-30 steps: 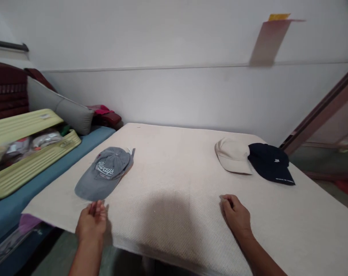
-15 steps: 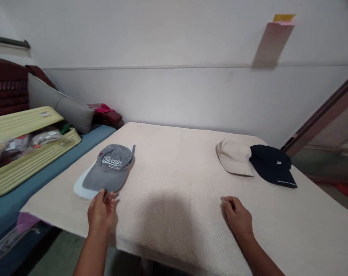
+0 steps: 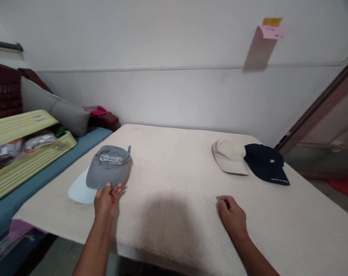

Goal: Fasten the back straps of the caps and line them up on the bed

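Observation:
My left hand (image 3: 107,197) pinches the brim of a grey cap (image 3: 107,168) with white lettering on its front. Under the grey cap lies a pale blue cap (image 3: 81,189), mostly covered, with its brim showing. My right hand (image 3: 233,215) rests low over the table, fingers curled with thumb and forefinger together; nothing shows in them. Farther back on the right sit a beige cap (image 3: 230,156) and a navy cap (image 3: 266,163), side by side and touching, the navy one with a small white emblem.
A cream cloth covers the table (image 3: 168,165), which reaches back to a white wall (image 3: 162,96). Along the left stands a blue bench (image 3: 90,136) with a grey cushion (image 3: 56,103) and an open yellow-green case (image 3: 33,153). Pink paper (image 3: 271,32) hangs on the wall.
My left hand has closed on the grey cap's brim and shifted it right and up, baring more of the pale blue cap. The view has turned slightly; my right hand stays about where it was.

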Motion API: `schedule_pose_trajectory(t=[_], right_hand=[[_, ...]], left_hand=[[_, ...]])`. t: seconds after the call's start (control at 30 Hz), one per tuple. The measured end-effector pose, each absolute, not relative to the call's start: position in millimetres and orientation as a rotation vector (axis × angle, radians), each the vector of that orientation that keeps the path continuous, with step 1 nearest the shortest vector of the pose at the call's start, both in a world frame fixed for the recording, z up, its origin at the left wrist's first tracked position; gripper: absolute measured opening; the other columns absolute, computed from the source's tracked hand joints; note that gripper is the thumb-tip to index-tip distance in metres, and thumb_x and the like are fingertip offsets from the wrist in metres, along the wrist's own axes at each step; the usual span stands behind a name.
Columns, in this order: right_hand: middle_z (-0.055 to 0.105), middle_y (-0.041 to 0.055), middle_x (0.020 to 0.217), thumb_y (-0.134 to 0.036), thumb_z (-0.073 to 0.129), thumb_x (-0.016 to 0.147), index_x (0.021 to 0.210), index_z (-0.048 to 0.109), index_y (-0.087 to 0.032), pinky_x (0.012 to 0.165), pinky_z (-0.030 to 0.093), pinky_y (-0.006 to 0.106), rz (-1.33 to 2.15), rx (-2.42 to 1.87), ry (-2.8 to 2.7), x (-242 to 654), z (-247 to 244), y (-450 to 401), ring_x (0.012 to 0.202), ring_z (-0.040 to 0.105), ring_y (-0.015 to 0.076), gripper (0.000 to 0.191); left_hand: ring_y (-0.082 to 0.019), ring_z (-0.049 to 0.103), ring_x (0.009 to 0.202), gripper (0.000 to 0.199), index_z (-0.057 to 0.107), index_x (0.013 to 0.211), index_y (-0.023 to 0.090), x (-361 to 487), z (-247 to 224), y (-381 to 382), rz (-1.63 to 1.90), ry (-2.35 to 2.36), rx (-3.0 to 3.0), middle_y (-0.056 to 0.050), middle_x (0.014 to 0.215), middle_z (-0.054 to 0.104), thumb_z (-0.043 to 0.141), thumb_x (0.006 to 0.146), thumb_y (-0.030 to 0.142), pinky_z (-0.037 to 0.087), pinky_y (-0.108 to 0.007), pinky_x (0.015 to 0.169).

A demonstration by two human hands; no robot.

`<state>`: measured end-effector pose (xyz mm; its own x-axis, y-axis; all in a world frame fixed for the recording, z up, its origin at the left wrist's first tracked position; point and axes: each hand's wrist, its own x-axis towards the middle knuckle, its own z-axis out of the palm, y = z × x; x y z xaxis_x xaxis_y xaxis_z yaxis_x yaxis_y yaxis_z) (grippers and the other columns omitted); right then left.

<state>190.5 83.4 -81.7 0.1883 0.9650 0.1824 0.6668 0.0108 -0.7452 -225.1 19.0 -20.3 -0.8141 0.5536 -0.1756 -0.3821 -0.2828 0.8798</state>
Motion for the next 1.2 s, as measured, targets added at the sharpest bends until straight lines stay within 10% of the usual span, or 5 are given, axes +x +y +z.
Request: schedule_pose_trajectory(t=[0.67,0.87,1.2], right_hand=[[0.064,0.0026,0.071,-0.031,0.047,0.076,0.082,0.059,-0.021,0.059,0.04,0.028,0.637,-1.628,-1.299,181.9,-74.9,86.9,0.065,0.057,0.0203,0.017],[0.055,-0.0005,0.054,-0.037,0.057,0.072,0.064,0.056,-0.019,0.045,0.037,0.024,1.424,-1.269,-1.028,154.7,-65.0,80.4,0.046,0.049,0.0137,0.021],[0.071,0.0097,0.093,-0.053,0.049,0.081,0.11,0.061,-0.015,0.083,0.047,0.04,1.99,-0.826,-0.342,186.7,-31.0,91.6,0.091,0.065,0.0248,0.05]], left_hand=[[-0.01,0.063,0.056,0.013,0.058,0.075,0.018,-16.5,-1.0,16.3,1.827,0.955,0.184,0.003,0.068,0.065,0.07,0.07,0.015,0.052,-0.018,0.052],[-0.011,0.06,0.051,0.019,0.059,0.074,0.018,17.2,-8.2,19.8,1.711,0.984,0.245,0.003,0.064,0.065,0.075,0.063,0.019,0.049,-0.021,0.046],[-0.014,0.052,0.04,0.026,0.061,0.057,0.016,42.7,-45.0,-21.6,1.231,1.214,0.434,0.001,0.047,0.059,0.081,0.048,0.03,0.04,-0.026,0.042]])
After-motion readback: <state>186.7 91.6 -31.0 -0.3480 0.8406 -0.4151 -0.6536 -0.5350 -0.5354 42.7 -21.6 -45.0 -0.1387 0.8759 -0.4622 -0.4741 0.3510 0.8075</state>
